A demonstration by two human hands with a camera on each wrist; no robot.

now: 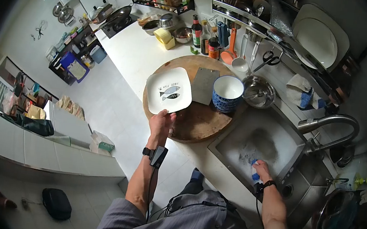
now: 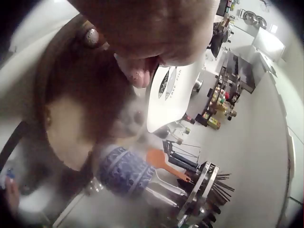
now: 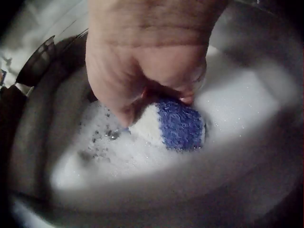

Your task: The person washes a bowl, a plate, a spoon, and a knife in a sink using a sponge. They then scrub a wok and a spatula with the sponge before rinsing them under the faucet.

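Note:
My left hand (image 1: 161, 124) grips the near edge of a white square plate (image 1: 155, 94) printed with fish. The plate lies over the left part of a round wooden board (image 1: 202, 128); in the left wrist view the hand covers part of the plate's edge. My right hand (image 1: 262, 169) is down in the sink (image 1: 297, 127), holding a blue-and-white scrubbing cloth (image 3: 180, 124) above white suds (image 3: 118, 159). Fingers curl round the top of the cloth. Stacked blue-patterned bowls (image 1: 224, 103) and a grey cleaver-like blade (image 1: 204, 85) stand on the board.
A steel bowl (image 1: 259, 92) stands between the board and sink. The curved faucet (image 1: 336, 120) arches over the sink's right side. Along the wall are bottles (image 1: 196, 32), an orange ladle (image 1: 230, 52) and a rack (image 1: 265, 31) with big plates (image 1: 316, 41).

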